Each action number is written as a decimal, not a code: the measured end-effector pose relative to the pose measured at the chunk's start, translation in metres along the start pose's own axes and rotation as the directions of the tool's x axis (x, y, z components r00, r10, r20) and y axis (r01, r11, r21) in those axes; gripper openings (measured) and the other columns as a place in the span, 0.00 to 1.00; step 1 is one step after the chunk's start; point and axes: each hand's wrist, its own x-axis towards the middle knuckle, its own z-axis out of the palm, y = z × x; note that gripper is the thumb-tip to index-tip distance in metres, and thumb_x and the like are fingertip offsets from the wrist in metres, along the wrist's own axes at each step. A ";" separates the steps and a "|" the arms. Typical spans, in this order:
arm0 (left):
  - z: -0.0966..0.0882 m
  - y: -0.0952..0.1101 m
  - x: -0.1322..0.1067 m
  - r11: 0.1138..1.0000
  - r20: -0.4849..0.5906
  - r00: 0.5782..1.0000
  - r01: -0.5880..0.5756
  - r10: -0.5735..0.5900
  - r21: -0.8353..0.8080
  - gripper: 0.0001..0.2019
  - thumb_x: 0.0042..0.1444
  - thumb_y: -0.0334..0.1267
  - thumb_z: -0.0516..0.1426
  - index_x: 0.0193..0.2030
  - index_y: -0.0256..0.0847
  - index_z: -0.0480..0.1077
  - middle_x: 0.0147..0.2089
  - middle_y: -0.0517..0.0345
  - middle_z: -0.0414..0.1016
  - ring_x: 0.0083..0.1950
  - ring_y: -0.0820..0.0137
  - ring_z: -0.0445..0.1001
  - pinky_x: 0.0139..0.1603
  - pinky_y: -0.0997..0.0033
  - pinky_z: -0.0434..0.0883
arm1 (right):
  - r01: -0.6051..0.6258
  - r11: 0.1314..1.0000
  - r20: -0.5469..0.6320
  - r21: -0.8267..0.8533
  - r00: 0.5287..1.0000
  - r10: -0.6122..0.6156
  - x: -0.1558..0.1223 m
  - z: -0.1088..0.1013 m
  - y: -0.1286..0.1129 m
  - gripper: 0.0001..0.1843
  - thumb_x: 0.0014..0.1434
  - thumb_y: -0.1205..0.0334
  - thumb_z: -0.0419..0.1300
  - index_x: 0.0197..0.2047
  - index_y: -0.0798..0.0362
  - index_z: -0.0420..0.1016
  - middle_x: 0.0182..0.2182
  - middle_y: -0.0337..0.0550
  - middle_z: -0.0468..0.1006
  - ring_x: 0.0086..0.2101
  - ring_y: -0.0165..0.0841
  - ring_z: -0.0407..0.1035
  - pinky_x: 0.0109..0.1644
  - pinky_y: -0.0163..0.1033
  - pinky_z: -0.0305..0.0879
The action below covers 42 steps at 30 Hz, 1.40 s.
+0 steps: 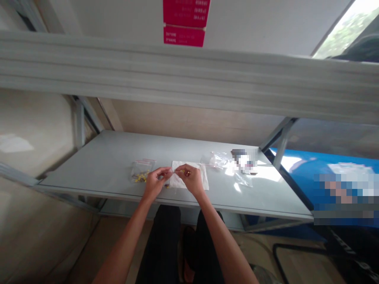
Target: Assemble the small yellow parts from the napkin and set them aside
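"Is my right hand [190, 179] shut?"

"Yes, it pinches a tiny yellow bit [182, 172] over a white paper sheet [197, 177]."

"My left hand [155, 182]?"

"Pinching too, but I can't tell what. More yellow bits [140, 176] lie in a clear plastic bag [141, 170]."

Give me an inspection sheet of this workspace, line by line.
Surface: pale grey shelf, bare metal under the work.
Job's things: small yellow parts in a clear zip bag; white paper sheet under the hands.
Clutter: clear plastic bags and a blurred-out packet to the right.
Grippers: left hand fingertips meet the right hand above the paper; right fingertips appear to pinch a small yellow part.
Cables: nothing seen.
Surroundings: blue panel at right; magenta labels above.
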 end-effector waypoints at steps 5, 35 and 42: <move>0.000 -0.001 0.001 1.000 -0.004 1.000 -0.002 0.002 0.007 0.20 0.52 0.52 0.65 0.45 0.39 0.80 0.43 0.49 0.83 0.46 0.60 0.79 0.49 0.65 0.73 | -0.015 0.999 -0.060 0.049 0.998 0.018 -0.002 -0.003 0.003 0.09 0.57 0.56 0.65 0.34 0.52 0.81 0.27 0.40 0.81 0.22 0.29 0.66 0.26 0.33 0.59; -0.001 0.004 -0.001 0.997 0.039 0.997 -0.059 0.060 -0.041 0.14 0.57 0.49 0.62 0.31 0.39 0.74 0.30 0.61 0.73 0.35 0.69 0.71 0.38 0.75 0.67 | 0.015 0.999 -0.086 -0.038 0.996 -0.018 0.002 -0.029 0.008 0.13 0.66 0.61 0.52 0.42 0.53 0.78 0.35 0.44 0.83 0.32 0.33 0.75 0.34 0.34 0.66; 0.001 -0.003 0.001 0.996 0.018 0.999 -0.037 0.038 -0.085 0.14 0.58 0.49 0.61 0.37 0.39 0.78 0.34 0.58 0.77 0.37 0.68 0.74 0.41 0.73 0.69 | -0.058 0.881 -0.116 -0.469 0.993 0.004 -0.016 -0.060 0.034 0.09 0.60 0.62 0.58 0.36 0.51 0.80 0.36 0.44 0.82 0.32 0.35 0.72 0.39 0.38 0.65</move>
